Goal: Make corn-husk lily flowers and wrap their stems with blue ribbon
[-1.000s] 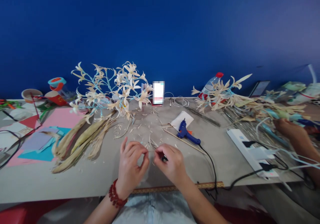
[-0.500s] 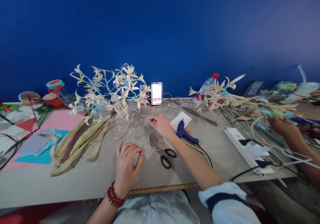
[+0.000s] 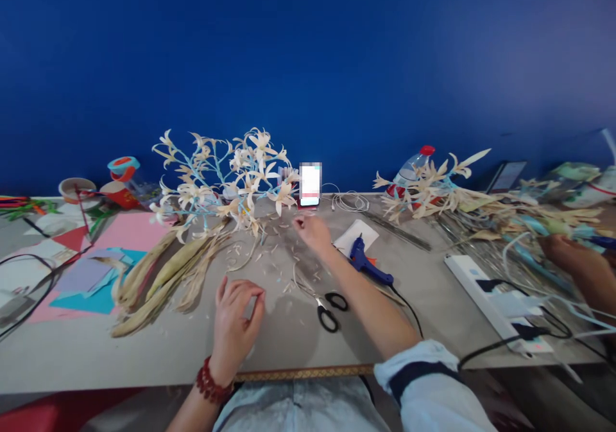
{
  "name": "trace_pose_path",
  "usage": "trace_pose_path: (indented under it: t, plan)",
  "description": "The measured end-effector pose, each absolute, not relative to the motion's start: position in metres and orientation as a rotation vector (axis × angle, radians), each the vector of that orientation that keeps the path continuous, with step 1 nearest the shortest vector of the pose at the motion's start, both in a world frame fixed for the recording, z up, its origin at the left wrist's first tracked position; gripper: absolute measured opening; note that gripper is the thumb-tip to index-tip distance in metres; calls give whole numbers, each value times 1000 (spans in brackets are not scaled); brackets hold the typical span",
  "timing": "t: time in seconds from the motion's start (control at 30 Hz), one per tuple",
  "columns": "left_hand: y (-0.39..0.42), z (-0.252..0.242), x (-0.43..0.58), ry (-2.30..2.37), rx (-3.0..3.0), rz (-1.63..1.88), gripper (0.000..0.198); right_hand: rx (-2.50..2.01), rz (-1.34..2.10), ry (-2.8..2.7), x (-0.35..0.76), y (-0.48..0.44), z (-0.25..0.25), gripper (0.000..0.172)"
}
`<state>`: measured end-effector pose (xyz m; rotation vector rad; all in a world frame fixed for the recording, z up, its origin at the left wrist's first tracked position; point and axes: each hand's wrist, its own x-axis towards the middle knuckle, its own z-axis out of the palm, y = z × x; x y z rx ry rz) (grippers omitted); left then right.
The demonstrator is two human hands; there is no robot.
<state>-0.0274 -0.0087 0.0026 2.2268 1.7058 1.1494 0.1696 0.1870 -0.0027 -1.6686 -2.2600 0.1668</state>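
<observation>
My left hand [image 3: 237, 313], with a red bead bracelet [image 3: 210, 382] at its wrist, hovers over the near part of the table. Its thumb and forefinger tips are pressed together; whatever they may pinch is too small to make out. My right hand [image 3: 315, 236] reaches farther forward, fingers curled together in front of the phone [image 3: 310, 185]; their contents are hidden. Between the hands lie small pale scraps [image 3: 273, 250] and black-handled scissors [image 3: 328, 319]. Beyond my left hand stand pale flowers [image 3: 260, 174] on light-blue stems. A blue glue gun [image 3: 368, 262] rests right of my right forearm.
Dried husks [image 3: 180, 265] and coloured paper sheets [image 3: 81, 300] lie at the left. On the right are a white power strip [image 3: 486, 300] with cables, thin wires [image 3: 402, 232], a red-capped bottle [image 3: 414, 169] and another person's hand [image 3: 565, 255].
The view has turned slightly left. My left hand has drawn back leftward, away from the scraps. My right hand has shifted slightly forward, its fingers curled closer together.
</observation>
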Motion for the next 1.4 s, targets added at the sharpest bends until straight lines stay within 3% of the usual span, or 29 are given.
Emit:
trace_pose_path:
  t: [0.4, 0.63, 0.87, 1.2, 1.4]
  plan:
    - [-5, -1, -17, 1622, 2239, 1101, 13, -1855, 167, -2206, 204, 214, -11, 14]
    - [-8, -1, -25, 1680, 2199, 1069, 12, -1693, 245, -2266, 190, 200, -6, 19]
    - [-7, -1, -17, 1620, 2229, 1061, 12, -1508, 402, -2370, 166, 170, -17, 12]
    - [-7, -6, -29, 1680, 2216, 1024, 11, -1463, 428, -2346, 169, 169, -13, 20]
    - [22, -3, -68, 1826, 2346, 882, 14, -1470, 442, -2355, 192, 142, -6, 16]
